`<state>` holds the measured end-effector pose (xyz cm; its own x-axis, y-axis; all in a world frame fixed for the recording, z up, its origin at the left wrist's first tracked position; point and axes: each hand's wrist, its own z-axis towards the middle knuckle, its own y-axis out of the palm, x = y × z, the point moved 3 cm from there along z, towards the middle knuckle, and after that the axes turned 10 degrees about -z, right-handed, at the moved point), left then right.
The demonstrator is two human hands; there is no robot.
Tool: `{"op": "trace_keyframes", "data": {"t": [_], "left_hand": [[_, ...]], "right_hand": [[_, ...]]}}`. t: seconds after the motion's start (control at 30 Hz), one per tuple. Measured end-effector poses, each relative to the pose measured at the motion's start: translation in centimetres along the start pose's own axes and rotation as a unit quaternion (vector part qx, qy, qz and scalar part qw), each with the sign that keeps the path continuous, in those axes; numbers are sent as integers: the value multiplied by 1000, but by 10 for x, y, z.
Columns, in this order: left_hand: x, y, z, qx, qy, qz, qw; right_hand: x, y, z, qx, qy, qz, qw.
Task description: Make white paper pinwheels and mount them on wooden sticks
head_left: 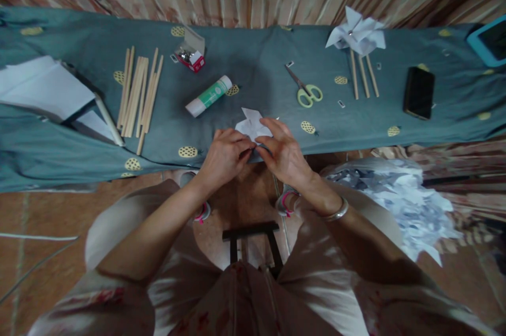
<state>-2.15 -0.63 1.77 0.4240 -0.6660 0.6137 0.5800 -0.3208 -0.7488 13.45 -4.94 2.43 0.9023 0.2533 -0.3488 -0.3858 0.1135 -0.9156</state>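
Between my hands, at the near edge of the cloth-covered table, is a white paper pinwheel [253, 121] with its blades folded. My left hand [226, 155] pinches its near left side, fingers curled. On the right side, my right hand [285, 152] grips the paper with thumb and forefinger, the other fingers bent over it. My fingertips almost meet and hide the pinwheel's near part. A glue stick [209, 96] with a green label lies beyond my left hand. Green-handled scissors [306, 89] rest beyond my right hand.
Wooden sticks [136, 96] and white paper sheets [47, 85] lie at left. A small red box [192, 56] stands open with shiny metal bits. Finished pinwheels [358, 32] on sticks, a black phone [419, 92] and a blue-framed device [490, 40] are at right. Paper scraps [407, 204] fill a bag below.
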Motion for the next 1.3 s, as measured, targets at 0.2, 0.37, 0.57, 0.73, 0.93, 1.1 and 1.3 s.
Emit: {"op": "trace_keyframes", "data": {"t": [0.2, 0.37, 0.57, 0.73, 0.93, 1.1, 1.3], "left_hand": [[1, -1, 1, -19, -17, -3, 1000], [2, -1, 1, -13, -22, -5, 1000], [1, -1, 1, -7, -21, -5, 1000], [2, -2, 1, -4, -15, -7, 1000], [2, -2, 2, -10, -20, -8, 1000], [2, -1, 2, -5, -19, -9, 1000], [2, -1, 2, -16, -35, -8, 999]], "right_hand": [[-1, 3, -1, 13, 3, -21, 1000], [-3, 3, -2, 22, -4, -45, 999], [-3, 3, -1, 29, 0, -48, 998], [-3, 5, 1, 34, 3, -69, 997], [-1, 7, 1, 28, 10, -56, 998], [1, 11, 1, 28, -1, -53, 998], [2, 15, 1, 4, -7, -61, 998]]}}
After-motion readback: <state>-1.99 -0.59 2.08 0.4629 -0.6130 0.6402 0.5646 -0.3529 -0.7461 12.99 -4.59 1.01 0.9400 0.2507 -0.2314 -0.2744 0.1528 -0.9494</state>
